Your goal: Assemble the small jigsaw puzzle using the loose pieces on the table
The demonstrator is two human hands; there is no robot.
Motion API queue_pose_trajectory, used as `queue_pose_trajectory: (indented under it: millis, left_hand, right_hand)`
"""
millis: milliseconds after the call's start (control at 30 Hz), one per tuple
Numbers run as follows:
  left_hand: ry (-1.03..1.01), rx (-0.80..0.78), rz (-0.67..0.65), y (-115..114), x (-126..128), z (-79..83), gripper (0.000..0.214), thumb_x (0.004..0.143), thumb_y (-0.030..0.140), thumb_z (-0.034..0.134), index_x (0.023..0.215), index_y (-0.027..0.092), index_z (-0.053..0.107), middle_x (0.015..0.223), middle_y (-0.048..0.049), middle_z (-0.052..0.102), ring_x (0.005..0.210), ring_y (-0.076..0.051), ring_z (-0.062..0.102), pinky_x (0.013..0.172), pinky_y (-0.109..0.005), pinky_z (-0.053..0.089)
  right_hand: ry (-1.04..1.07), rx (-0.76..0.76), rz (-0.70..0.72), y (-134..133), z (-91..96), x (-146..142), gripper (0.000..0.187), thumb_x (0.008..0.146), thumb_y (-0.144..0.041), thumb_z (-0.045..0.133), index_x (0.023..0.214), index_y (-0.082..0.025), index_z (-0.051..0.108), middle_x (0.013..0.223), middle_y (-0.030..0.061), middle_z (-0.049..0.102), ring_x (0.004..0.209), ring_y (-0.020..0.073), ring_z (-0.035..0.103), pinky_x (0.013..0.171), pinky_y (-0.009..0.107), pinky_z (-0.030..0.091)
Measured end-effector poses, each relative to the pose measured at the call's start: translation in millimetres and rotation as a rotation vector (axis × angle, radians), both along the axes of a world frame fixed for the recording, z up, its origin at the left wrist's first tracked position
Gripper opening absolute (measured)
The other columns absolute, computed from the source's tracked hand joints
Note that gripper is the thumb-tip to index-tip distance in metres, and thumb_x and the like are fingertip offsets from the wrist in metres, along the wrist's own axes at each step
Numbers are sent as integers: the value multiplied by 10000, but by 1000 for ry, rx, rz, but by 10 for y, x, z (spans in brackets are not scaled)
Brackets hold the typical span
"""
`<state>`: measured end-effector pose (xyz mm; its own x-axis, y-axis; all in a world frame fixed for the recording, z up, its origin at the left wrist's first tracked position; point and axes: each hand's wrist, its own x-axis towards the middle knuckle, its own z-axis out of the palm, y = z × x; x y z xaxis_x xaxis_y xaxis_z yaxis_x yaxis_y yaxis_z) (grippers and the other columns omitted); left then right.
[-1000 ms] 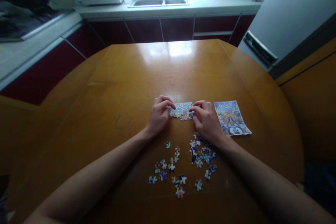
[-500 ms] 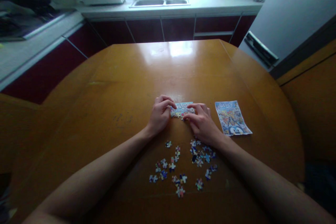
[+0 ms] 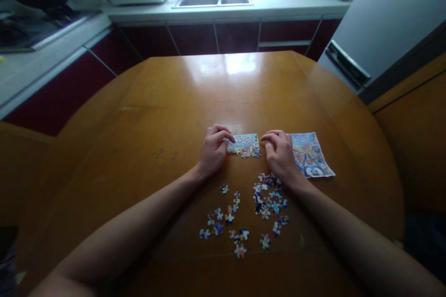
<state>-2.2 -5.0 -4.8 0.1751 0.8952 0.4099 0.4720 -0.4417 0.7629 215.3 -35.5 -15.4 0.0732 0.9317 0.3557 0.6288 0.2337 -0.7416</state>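
Nearest me on the table (image 3: 156,116), loose pieces (image 3: 258,208) lie scattered. Beyond them, my left hand (image 3: 213,151) has a fingertip on the puzzle (image 3: 245,145) at its left end; I cannot tell whether it pinches. My right hand (image 3: 279,153), loosely parted, is just off the right end, near the poster (image 3: 310,155).

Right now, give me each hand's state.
Left hand: touching the left end of the joined puzzle; grip can't be told.
Right hand: partly open, nothing visible in its grip.

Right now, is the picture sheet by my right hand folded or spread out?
Spread out. The picture sheet lies printed side up on the table, both right corners visible; your right hand hides part.
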Motion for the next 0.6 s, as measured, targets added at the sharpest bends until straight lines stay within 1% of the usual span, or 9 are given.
queue_pose_trajectory:
  millis: [333, 600]
  left_hand:
    - [2, 8, -2, 1, 5, 9, 300, 770, -3, 469, 717, 209, 674, 931, -41, 596, 961, -208, 549, 904, -410, 450]
    - [0, -1, 1, 8, -4, -28, 295, 785, 3, 478, 725, 212, 677, 941, -45, 597, 973, -212, 548, 916, -421, 455]
  right_hand:
    - [27, -18, -6, 7, 13, 6, 204, 875, -170, 479, 916, -234, 668, 1022, 102, 619, 1031, 287, 518, 935, 485, 413]
    - [21, -11, 7, 17, -2, 19, 216, 870, -155, 467, 904, -236, 665, 1013, 100, 626, 1019, 286, 529, 922, 488, 415]
